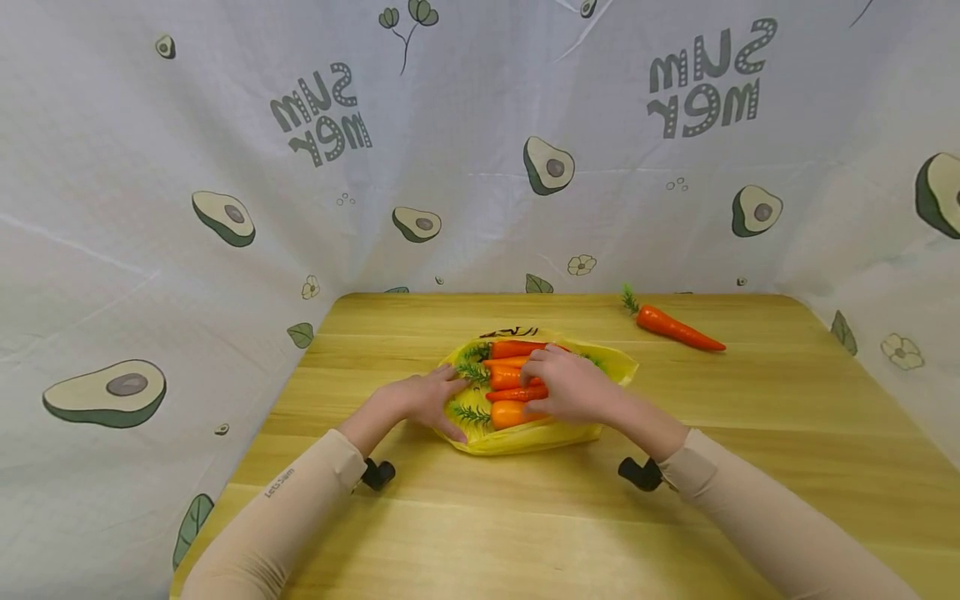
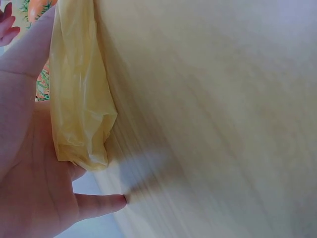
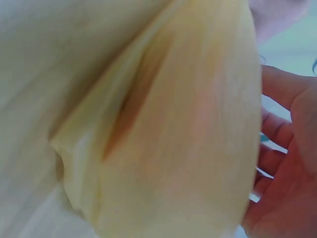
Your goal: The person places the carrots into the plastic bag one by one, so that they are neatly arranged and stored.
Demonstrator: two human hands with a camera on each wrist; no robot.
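Observation:
A yellow plastic bag (image 1: 480, 446) lies on the table with its mouth spread. Several carrots (image 1: 506, 377) with green tops lie side by side in it. At the bag's left end my left hand (image 1: 432, 398) has its fingers spread against the plastic; in the left wrist view a fold of the bag covers part of that hand (image 2: 44, 183). My right hand (image 1: 570, 385) reaches over the carrots from the right, fingers loosely bent and tips among them. In the right wrist view the bag's side (image 3: 183, 148) hides its fingertips, and the visible fingers curve slightly apart.
One more carrot (image 1: 678, 327) lies on the wooden table (image 1: 480, 533) at the back right, outside the bag. A white curtain (image 1: 480, 167) printed with avocados hangs behind the table and along both sides.

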